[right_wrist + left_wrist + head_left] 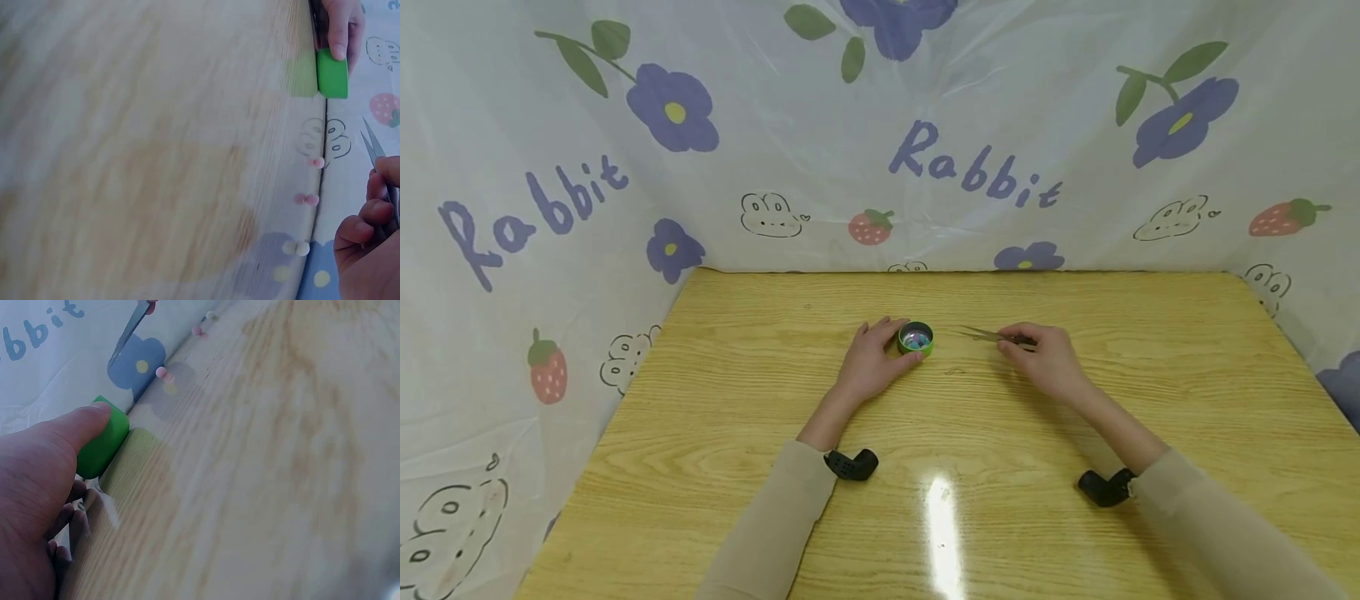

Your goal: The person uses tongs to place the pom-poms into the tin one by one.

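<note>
A small round green container [900, 350] stands on the table, with little blue, purple and pink pieces [916, 341] inside. My left hand [871, 360] holds it from the left, thumb on the near side and fingers reaching round the far side. To its right, my right hand [1047, 360] pinches metal tweezers [983, 334] that point left at the container. Their tips are apart above the table, with nothing visible between them. In the right wrist view, two pink beads [313, 200] and one white bead [303, 249] lie on the table near the tweezers.
The wood-grain table [737, 517] ends at the back against a white printed curtain [820, 125], which also hangs at both sides. Black wrist cameras [853, 465] sit at both sleeve cuffs. A bright light reflection shows on the table's near middle.
</note>
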Demonstrator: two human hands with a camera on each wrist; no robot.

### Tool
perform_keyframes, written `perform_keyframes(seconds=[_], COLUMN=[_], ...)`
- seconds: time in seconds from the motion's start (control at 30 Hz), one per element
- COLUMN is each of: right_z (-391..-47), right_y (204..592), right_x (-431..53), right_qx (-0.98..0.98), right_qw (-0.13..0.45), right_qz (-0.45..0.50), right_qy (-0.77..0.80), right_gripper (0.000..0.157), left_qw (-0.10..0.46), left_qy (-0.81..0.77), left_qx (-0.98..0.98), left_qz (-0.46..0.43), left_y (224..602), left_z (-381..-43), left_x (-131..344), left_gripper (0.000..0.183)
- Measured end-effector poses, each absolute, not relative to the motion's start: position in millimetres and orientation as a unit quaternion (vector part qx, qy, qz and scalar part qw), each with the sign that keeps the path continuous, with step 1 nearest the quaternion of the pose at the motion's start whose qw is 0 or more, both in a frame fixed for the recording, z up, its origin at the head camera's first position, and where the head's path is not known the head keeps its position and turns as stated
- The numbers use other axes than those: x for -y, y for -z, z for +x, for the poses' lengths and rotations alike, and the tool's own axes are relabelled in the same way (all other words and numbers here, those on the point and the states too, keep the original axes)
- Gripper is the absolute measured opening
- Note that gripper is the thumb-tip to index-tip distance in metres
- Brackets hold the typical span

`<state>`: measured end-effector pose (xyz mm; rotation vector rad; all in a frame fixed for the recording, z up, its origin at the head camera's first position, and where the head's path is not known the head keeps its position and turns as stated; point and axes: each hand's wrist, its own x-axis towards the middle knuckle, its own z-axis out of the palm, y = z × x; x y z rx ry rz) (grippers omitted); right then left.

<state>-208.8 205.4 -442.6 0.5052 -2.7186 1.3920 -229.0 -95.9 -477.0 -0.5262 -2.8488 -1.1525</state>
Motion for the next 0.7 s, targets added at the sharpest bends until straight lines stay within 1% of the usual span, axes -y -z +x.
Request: perform_keyframes(seconds=[0.4, 0.7], right_z=[-207.2, -202.5], right_y=[444.8, 446.3], right_x=[-224.1, -245.9], right_qx=[0.891, 0.902], right_qw=[0.026, 0.039], right_qz=[0.147, 0.141], right_qy=[-0.429, -0.407], right_gripper=[0.025, 0.024], left_qw=[0.013, 0.015], left_qy=[0.371, 0.367], left_qx=[0.913, 0.914], left_qz=[-0.17, -0.171], left_y=[477.3, 476.5], left_z=[-228.6, -228.6], left_x=[96.1, 95.7], left_gripper=[0.064, 0.063])
